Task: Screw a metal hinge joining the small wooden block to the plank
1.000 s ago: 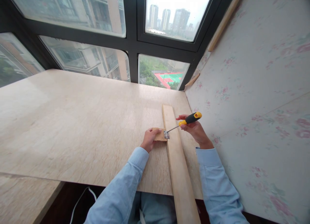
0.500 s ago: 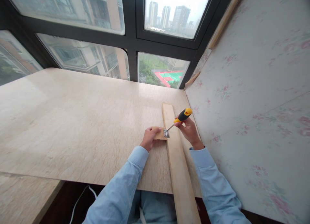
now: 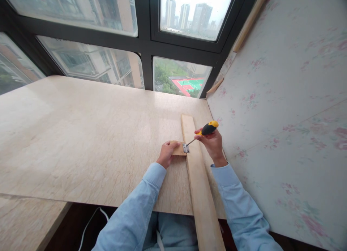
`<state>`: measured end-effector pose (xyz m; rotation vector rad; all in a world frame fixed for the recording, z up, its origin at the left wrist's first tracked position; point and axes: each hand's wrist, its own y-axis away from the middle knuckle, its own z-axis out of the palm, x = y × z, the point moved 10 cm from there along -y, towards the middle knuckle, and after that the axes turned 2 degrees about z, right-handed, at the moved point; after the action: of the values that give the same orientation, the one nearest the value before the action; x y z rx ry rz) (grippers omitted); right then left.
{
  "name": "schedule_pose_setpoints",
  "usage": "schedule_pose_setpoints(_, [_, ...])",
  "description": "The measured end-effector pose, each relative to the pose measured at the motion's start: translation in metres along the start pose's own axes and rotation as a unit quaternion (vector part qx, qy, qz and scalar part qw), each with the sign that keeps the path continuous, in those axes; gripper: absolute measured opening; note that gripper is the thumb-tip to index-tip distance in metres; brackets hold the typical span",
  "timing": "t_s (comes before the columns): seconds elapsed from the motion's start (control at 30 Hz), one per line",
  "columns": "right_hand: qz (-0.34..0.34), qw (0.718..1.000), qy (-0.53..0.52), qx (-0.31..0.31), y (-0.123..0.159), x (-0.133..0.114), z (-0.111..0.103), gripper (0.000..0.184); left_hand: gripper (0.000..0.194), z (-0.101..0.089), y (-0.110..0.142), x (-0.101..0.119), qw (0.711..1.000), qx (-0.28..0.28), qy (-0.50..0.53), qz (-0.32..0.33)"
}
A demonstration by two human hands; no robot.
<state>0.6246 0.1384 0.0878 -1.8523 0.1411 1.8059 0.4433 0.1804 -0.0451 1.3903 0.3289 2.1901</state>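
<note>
Your left hand (image 3: 165,155) pinches the wood block (image 3: 178,150); your right hand (image 3: 213,144) grips the screwdriver (image 3: 209,128), tip at the hinge (image 3: 185,148) across block and board (image 3: 200,182), near the worktop's (image 3: 94,142) right edge. Its slant could make it slip. That hand is nearer the board than 1 second ago.

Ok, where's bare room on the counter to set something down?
Most room: the broad counter left of the left hand, back to the window frame. A smaller patch lies beyond the long board, before that frame. It is crowded around the hinge, with the small wood piece, screwdriver and right hand close in; the strip beside the wall is narrow.
</note>
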Motion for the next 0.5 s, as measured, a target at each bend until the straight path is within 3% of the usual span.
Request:
schedule_pose_setpoints(0.07, [0.0, 1.0, 0.015, -0.023, 0.0, 0.0, 0.006, 0.035, 0.03, -0.001, 0.0, -0.001, 1.0, 0.002, -0.001, -0.002])
schedule_pose_setpoints(0.13, [0.016, 0.996, -0.01, -0.088, 0.002, 0.0, 0.017, 0.034, 0.03, -0.001, -0.001, -0.002, 1.0, 0.004, -0.003, -0.003])
schedule_pose_setpoints(0.23, [0.052, 0.978, -0.075, -0.186, 0.008, -0.002, 0.029, 0.046, 0.029, -0.001, -0.002, -0.002, 1.0, 0.005, 0.0, -0.001])
schedule_pose_setpoints(0.3, [0.066, 0.972, -0.079, -0.211, 0.01, -0.002, 0.028, 0.052, 0.028, -0.001, -0.001, -0.001, 1.0, 0.005, 0.003, -0.001])
schedule_pose_setpoints(0.37, [0.073, 0.976, -0.058, -0.194, 0.008, 0.0, 0.022, 0.05, 0.026, 0.0, 0.0, 0.0, 1.0, 0.002, 0.007, -0.002])
schedule_pose_setpoints(0.5, [0.056, 0.996, -0.009, -0.076, -0.002, 0.007, -0.001, 0.043, 0.023, 0.003, 0.004, 0.004, 1.0, -0.008, 0.012, -0.002])
